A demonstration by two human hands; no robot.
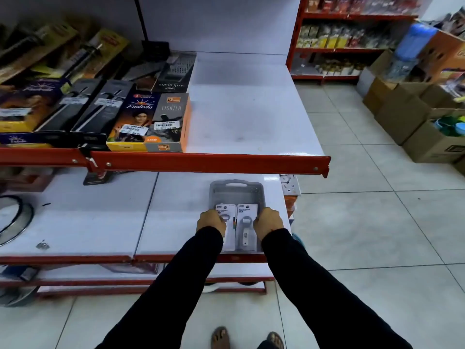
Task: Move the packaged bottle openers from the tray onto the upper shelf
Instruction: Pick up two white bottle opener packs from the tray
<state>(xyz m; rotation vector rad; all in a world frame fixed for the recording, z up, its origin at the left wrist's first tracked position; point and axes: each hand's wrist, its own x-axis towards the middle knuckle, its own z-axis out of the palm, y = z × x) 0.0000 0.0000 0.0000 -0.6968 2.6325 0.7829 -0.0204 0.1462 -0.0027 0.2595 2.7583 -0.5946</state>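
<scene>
Two packaged bottle openers, the left pack and right pack, are grasped by the left hand and right hand in a grey tray; the upper shelf lies at twelve o'clock.

Floor: we see pale square tiles with thin dark joints, glossy under even indoor light.
Back wall: we find a plain white panel behind the shelving.
Near shelving: we note white boards edged with red metal rails, in stacked tiers.
Far rack: we see red uprights and shelves packed with blurred goods.
Right side: we count several brown cardboard boxes standing on the tiles.
</scene>
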